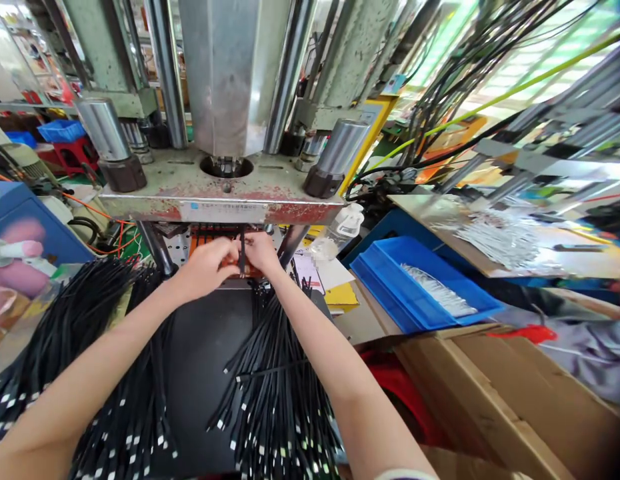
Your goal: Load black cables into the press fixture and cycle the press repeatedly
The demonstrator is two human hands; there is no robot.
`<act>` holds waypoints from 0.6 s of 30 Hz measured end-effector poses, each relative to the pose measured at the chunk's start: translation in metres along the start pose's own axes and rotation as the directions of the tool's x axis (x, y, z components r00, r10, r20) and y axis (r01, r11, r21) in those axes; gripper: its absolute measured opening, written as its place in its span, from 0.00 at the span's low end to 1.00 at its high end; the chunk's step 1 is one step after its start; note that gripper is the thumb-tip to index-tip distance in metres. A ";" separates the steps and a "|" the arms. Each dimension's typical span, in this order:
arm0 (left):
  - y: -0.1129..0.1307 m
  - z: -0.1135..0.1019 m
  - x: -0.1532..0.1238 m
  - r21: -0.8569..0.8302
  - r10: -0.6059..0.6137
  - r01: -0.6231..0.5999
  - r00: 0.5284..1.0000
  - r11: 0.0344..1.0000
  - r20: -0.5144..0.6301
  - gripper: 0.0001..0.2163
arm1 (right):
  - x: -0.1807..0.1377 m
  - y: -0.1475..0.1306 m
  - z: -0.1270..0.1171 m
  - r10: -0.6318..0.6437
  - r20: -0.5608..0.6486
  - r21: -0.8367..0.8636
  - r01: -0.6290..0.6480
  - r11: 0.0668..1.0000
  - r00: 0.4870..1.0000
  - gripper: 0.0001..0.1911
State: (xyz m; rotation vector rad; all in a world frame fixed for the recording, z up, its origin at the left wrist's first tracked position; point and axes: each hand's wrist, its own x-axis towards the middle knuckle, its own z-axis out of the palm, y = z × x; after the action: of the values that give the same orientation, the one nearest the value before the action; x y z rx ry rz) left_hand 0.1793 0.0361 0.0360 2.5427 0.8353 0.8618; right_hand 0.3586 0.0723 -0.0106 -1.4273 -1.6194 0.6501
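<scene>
Under the press's upper plate, my left hand and my right hand come together at an orange-brown fixture. Between them a flat black cable stands upright, pinched by my right fingers. My left fingertips also close at the cable, with the thumb held lower; their exact grip is partly hidden. A bundle of black cables with pale metal connector ends lies below my right forearm. More black cables are heaped on the left, partly under my left forearm.
The press plate hangs just above my hands, between steel columns. On the right are a clear plastic bottle, a phone, a blue bin holding white pieces, and a cardboard box. A black mat lies in front.
</scene>
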 end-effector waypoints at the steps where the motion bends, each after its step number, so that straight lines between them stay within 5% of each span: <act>1: -0.009 0.008 -0.008 0.107 0.012 -0.026 0.992 0.994 0.128 0.11 | 0.000 0.002 0.001 -0.001 0.009 -0.006 0.001 1.000 1.000 0.11; 4: -0.022 0.021 -0.029 0.320 0.013 -0.141 0.929 0.937 0.370 0.21 | -0.005 0.003 0.000 -0.056 0.046 -0.072 0.059 0.996 0.997 0.07; 8: -0.019 0.019 -0.030 0.413 -0.043 -0.154 0.902 0.898 0.430 0.25 | -0.006 -0.001 -0.003 -0.069 0.075 -0.196 0.083 0.977 0.995 0.09; 13: -0.037 0.020 0.015 0.467 -0.197 -0.033 0.879 0.884 0.434 0.28 | -0.005 -0.005 -0.004 0.028 -0.112 -0.419 -0.073 0.905 0.993 0.09; 18: -0.073 0.029 0.067 0.480 -0.396 0.182 0.829 0.858 0.394 0.28 | -0.012 -0.009 -0.006 0.129 0.037 -0.378 -0.105 0.920 0.991 0.03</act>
State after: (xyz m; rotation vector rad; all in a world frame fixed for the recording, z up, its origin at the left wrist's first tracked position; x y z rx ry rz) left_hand 0.2101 0.1310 0.0089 2.6812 1.3053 -0.0841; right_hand 0.3585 0.0583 -0.0029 -1.8079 -1.7844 0.4684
